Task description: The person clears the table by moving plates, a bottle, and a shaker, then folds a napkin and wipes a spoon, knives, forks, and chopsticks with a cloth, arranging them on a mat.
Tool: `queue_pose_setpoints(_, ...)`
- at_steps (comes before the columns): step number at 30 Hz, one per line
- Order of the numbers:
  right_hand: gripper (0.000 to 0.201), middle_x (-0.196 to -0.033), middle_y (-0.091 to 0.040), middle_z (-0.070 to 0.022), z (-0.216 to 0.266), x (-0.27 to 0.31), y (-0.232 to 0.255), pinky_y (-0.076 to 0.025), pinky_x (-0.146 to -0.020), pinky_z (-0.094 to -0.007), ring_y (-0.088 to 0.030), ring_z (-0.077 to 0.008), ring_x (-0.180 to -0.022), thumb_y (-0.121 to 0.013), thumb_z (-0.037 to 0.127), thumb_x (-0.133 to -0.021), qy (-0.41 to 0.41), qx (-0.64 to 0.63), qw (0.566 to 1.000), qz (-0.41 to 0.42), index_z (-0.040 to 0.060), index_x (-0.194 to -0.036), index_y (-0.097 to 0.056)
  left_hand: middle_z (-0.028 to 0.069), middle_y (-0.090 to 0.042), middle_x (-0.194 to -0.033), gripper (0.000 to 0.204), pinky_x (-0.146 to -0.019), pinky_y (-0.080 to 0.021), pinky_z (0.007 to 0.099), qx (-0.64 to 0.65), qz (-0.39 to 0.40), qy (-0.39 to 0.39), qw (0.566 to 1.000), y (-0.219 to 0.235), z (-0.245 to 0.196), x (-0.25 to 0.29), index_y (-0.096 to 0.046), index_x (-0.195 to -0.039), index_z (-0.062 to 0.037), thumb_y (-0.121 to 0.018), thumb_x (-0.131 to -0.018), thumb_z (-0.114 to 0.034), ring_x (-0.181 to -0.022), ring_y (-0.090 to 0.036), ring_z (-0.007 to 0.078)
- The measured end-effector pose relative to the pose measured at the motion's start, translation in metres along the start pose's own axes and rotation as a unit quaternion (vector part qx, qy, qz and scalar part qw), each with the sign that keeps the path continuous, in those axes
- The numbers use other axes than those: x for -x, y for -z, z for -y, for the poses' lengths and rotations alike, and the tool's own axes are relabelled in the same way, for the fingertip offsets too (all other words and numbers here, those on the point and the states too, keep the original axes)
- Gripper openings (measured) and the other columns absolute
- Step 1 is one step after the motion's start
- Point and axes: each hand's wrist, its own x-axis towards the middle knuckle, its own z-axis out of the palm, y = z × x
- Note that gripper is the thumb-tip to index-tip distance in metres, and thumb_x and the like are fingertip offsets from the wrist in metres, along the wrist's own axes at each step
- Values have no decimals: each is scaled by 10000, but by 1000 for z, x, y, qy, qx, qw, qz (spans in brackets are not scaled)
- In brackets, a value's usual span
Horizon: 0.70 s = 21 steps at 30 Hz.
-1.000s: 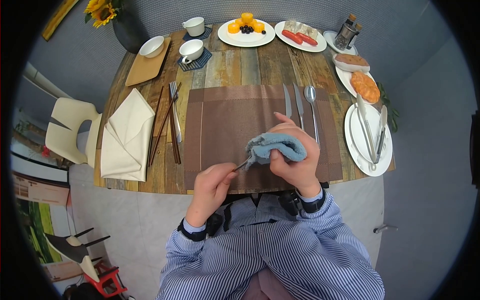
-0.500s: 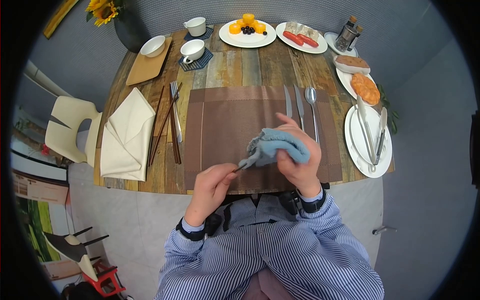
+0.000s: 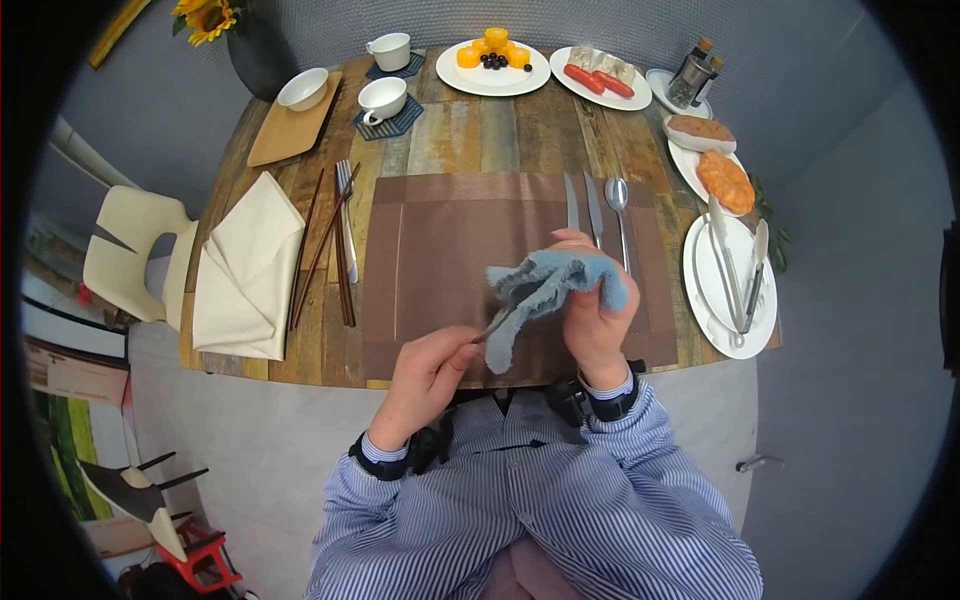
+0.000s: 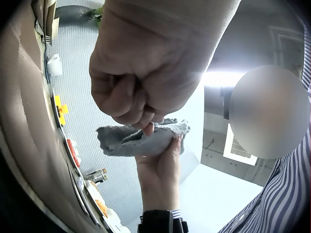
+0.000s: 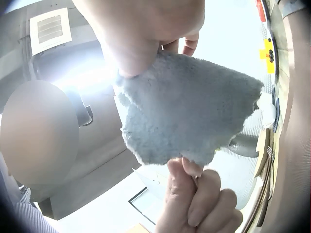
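One blue-grey cloth is hanging in folds above the brown placemat, the right hand gripping it between thumb and curled fingers. The left hand is pinching a thin utensil, whose other end is running into the cloth; its kind is hard to tell. Two knives and a spoon are lying on the placemat just beyond the right hand; a fork is lying left of it on the table
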Motion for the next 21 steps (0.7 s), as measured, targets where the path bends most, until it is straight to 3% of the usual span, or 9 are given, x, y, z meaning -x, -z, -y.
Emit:
queue_pose_setpoints(2,215,-954,-650,-92,5,10,-12,-455,-860,-323,-610,-178,-859,-604,148,-907,-146,-55,985,-70,-36,-1017,-618,122,-642,-851,169,-672,-481,304,10,-10,5,1000,-6,0,-1,-616,-990,1,-558,-911,-137,-743,-621,267)
queue_pose_setpoints(3,215,-954,-650,-92,8,14,-15,-455,-860,-323,-610,-178,-859,-604,148,-907,-145,-53,986,-66,-36,-1017,-618,118,-635,-836,166,-665,-474,297,41,-19,13,999,-9,0,-2,-614,-992,3,-552,-914,-129,-726,-612,252)
queue_pose_setpoints(5,277,-1032,-638,-75,12,18,-22,-452,-836,-258,-585,-131,-928,-591,179,-927,-246,-67,967,-26,-42,-1093,-593,114,-628,-820,163,-657,-467,290,72,-33,20,997,-14,1,-4,-612,-995,5,-546,-916,-122,-709,-604,236)
queue_pose_setpoints(8,291,-1012,-639,-60,13,15,-28,-460,-805,-239,-578,-105,-913,-563,191,-947,-251,-102,962,-37,-39,-1124,-578,93,-606,-780,163,-638,-451,275,65,-41,-17,997,-18,4,-6,-609,-1004,10,-531,-924,-108,-672,-570,188)
queue_pose_setpoints(17,291,-998,-622,-38,10,23,-32,-455,-808,-232,-558,-84,-907,-526,200,-967,-335,-198,921,-6,-36,-1133,-563,20,-520,-694,160,-583,-397,231,163,-56,25,985,-26,13,-7,-576,-969,16,-509,-952,-128,-625,-490,109)
queue_pose_setpoints(19,289,-1002,-620,-34,10,22,-30,-454,-809,-232,-557,-84,-908,-528,199,-965,-344,-205,916,1,-34,-1133,-561,-16,-449,-644,228,-517,-332,202,327,22,105,939,-22,15,-8,-549,-926,-8,-475,-984,-215,-556,-412,72)
queue_pose_setpoints(20,291,-1011,-618,-31,8,20,-25,-453,-811,-235,-556,-84,-913,-538,200,-961,-347,-218,911,37,-30,-1138,-559,-16,-449,-644,228,-517,-332,202,325,20,107,939,-18,16,-8,-549,-926,-8,-475,-984,-215,-556,-412,72)
queue_pose_setpoints(21,294,-1019,-617,-29,6,19,-20,-451,-813,-237,-554,-84,-918,-547,200,-956,-350,-230,905,72,-27,-1143,-558,-24,-428,-629,274,-483,-294,198,421,86,140,892,-13,18,-9,-538,-918,-16,-454,-991,-266,-526,-371,59)
